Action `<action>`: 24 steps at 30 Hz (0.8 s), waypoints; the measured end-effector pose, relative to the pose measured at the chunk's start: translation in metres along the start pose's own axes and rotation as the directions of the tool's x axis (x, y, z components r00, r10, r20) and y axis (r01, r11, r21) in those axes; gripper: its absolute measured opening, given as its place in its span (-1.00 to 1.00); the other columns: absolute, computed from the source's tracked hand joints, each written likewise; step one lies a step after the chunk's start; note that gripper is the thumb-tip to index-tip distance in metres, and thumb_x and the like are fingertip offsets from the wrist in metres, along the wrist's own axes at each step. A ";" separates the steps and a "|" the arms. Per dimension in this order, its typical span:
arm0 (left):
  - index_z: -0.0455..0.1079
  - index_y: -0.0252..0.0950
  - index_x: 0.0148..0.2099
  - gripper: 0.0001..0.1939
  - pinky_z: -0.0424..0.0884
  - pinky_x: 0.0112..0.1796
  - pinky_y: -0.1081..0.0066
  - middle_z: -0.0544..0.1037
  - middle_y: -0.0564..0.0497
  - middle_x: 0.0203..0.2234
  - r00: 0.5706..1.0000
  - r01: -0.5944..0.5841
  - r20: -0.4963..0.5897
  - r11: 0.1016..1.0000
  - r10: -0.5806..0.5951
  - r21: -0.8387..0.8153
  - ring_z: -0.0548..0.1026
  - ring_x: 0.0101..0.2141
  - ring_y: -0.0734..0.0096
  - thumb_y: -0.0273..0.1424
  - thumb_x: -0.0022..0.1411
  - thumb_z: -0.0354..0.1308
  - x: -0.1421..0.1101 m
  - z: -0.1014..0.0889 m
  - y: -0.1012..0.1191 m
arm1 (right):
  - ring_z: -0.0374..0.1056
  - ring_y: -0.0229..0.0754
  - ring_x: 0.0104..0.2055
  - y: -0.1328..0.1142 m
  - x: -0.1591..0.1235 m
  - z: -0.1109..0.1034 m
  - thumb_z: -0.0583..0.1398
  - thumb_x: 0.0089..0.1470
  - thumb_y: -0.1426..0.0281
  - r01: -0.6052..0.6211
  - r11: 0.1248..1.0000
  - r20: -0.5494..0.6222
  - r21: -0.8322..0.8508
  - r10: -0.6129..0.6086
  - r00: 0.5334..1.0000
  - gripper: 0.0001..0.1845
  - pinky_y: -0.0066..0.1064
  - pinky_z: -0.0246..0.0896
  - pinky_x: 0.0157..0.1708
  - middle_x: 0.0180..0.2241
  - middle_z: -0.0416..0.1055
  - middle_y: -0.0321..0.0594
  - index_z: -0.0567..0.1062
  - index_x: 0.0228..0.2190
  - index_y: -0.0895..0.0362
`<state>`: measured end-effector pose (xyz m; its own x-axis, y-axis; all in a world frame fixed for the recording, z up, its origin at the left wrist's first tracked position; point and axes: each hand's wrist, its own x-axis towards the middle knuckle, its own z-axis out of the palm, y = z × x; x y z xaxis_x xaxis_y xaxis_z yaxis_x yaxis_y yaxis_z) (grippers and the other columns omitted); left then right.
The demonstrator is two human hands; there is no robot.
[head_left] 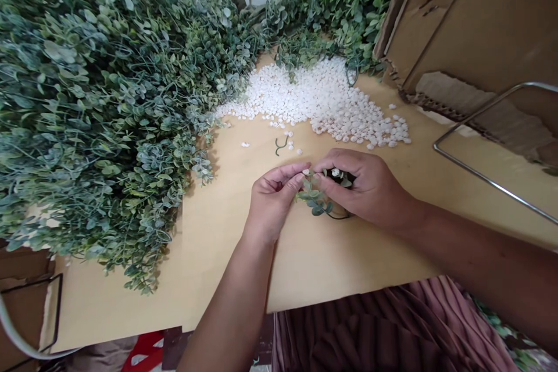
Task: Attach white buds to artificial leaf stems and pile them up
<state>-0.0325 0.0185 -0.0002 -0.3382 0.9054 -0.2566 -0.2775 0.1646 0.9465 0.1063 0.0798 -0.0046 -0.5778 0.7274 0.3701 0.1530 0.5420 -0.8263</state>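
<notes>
My left hand is closed in a pinch, with a small white piece between thumb and finger at the tip of an artificial leaf sprig. Around the sprig's stem the fingers of my right hand are closed, and leaves hang out below. Another white piece shows on the sprig beside the right thumb. Just beyond my hands spreads a heap of small white pieces. A short bent green stem lies between the heap and my left hand, near a few loose white pieces.
A large pile of artificial greenery covers the left, and more greenery stands at the back. On the right are a cardboard box and a bent metal rod. Tan sheeting covers the work surface.
</notes>
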 end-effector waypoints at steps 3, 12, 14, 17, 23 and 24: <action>0.53 -0.28 -0.41 -0.80 0.42 -0.41 0.49 0.58 0.04 -0.53 1.000 -0.025 -0.013 1.000 0.025 0.009 0.47 -0.51 0.53 -0.37 -0.18 0.37 0.001 0.000 -0.001 | 0.29 -0.29 -0.45 0.000 0.000 0.000 0.12 0.00 0.49 0.007 1.000 0.001 -0.012 -0.007 1.000 -0.91 -0.46 0.18 -0.38 -0.50 0.38 -0.28 0.41 -0.49 0.15; 0.50 -0.31 -0.44 -0.79 0.44 -0.43 0.50 0.58 0.04 -0.54 0.997 -0.060 -0.044 0.998 0.061 0.016 0.49 -0.53 0.53 -0.38 -0.21 0.39 0.001 0.004 0.001 | 0.27 -0.27 -0.47 -0.002 0.000 -0.002 0.11 0.00 0.46 -0.031 0.999 0.000 -0.044 0.032 1.000 -0.88 -0.45 0.15 -0.41 -0.53 0.35 -0.29 0.38 -0.54 0.12; 0.49 -0.31 -0.46 -0.78 0.45 -0.40 0.49 0.59 0.03 -0.52 0.997 -0.070 -0.033 0.998 0.070 0.001 0.51 -0.51 0.51 -0.37 -0.24 0.40 0.001 0.004 0.001 | 0.26 -0.28 -0.48 -0.002 0.000 -0.002 0.11 -0.01 0.46 -0.034 0.998 0.004 -0.046 0.035 0.999 -0.88 -0.44 0.14 -0.43 -0.55 0.33 -0.29 0.38 -0.55 0.13; 0.50 -0.30 -0.48 -0.77 0.45 -0.41 0.53 0.59 0.06 -0.55 0.996 -0.081 -0.033 0.997 0.080 -0.020 0.51 -0.52 0.54 -0.39 -0.28 0.42 0.002 0.003 0.001 | 0.24 -0.28 -0.50 -0.002 -0.001 -0.001 0.11 -0.01 0.47 -0.043 0.998 0.008 -0.048 0.044 0.999 -0.87 -0.44 0.13 -0.45 -0.56 0.31 -0.29 0.36 -0.56 0.13; 0.54 -0.27 -0.41 -0.73 0.46 -0.39 0.51 0.61 0.03 -0.53 0.998 -0.048 -0.031 0.998 0.047 -0.029 0.52 -0.51 0.52 -0.40 -0.29 0.42 0.003 0.002 0.001 | 0.25 -0.28 -0.50 -0.001 -0.001 0.001 0.12 -0.02 0.48 -0.017 1.000 -0.040 0.005 0.017 0.999 -0.87 -0.44 0.15 -0.46 -0.57 0.33 -0.29 0.34 -0.57 0.12; 0.55 -0.27 -0.41 -0.73 0.46 -0.39 0.50 0.61 0.03 -0.53 0.999 -0.034 -0.026 0.999 0.033 -0.031 0.52 -0.52 0.52 -0.39 -0.29 0.42 0.003 0.002 0.001 | 0.26 -0.28 -0.50 0.000 -0.001 0.002 0.12 -0.02 0.49 -0.005 1.000 -0.046 0.015 0.005 0.999 -0.87 -0.44 0.15 -0.46 -0.56 0.33 -0.28 0.34 -0.57 0.12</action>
<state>-0.0316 0.0224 0.0003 -0.3705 0.8999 -0.2300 -0.2937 0.1214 0.9482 0.1056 0.0781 -0.0053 -0.5399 0.7486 0.3848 0.1437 0.5324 -0.8342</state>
